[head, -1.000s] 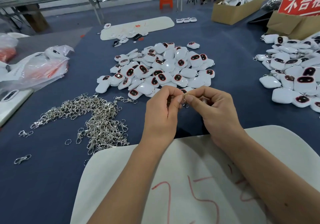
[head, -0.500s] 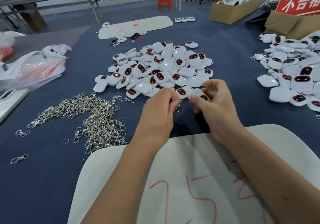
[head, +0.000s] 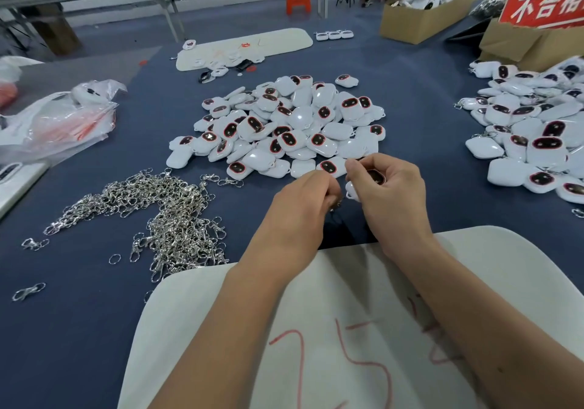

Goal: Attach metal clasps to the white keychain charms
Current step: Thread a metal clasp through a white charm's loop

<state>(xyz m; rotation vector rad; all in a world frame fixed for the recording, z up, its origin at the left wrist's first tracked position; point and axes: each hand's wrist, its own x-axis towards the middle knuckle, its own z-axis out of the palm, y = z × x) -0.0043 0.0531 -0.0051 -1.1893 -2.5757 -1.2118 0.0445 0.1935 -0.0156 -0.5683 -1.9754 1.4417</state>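
Note:
My right hand (head: 392, 196) grips a white keychain charm (head: 354, 192) with a dark oval face, just in front of the middle pile of white charms (head: 290, 127). My left hand (head: 303, 206) pinches a small metal clasp (head: 337, 203), mostly hidden under its fingers, right beside the charm's loop. A heap of loose metal clasps (head: 164, 219) lies on the blue cloth to the left of my hands. A second pile of charms (head: 537, 136), some with clasps on them, lies at the right.
A white board (head: 331, 329) with red writing lies under my forearms. Plastic bags (head: 60, 121) sit at the left. Another white board (head: 246, 48) lies at the back, and cardboard boxes (head: 420, 19) and a red sign (head: 543, 0) stand at the far right.
My right hand let go of the clasp, reached to the pile's near edge and took up a charm. It now holds the charm close to my left hand, which kept the clasp.

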